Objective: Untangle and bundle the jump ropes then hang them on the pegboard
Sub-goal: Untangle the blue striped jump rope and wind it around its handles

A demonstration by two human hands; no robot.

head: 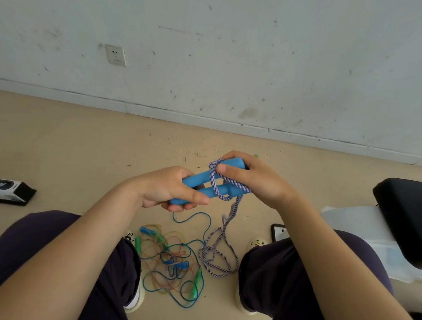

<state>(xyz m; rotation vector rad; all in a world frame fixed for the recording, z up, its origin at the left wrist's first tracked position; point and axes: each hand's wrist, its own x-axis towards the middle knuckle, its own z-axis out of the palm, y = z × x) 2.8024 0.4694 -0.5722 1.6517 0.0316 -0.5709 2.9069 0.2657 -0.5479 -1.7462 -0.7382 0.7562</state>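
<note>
Hands (167,188) (252,177) around seemingly rope-wrapped blue handles (218,190).

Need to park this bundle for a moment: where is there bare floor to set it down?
Bare floor runs between the wall's baseboard and the hands, right of the black-and-white box. Between the knees it is crowded: tangled ropes and the braided purple rope. By the right knee, the clear bin and black seat fill the space.

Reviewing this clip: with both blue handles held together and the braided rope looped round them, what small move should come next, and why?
Probably another wrap: the right hand pinches the purple-white rope round the blue handles that the left hand grips, yet most of it trails loose to the floor.
</note>
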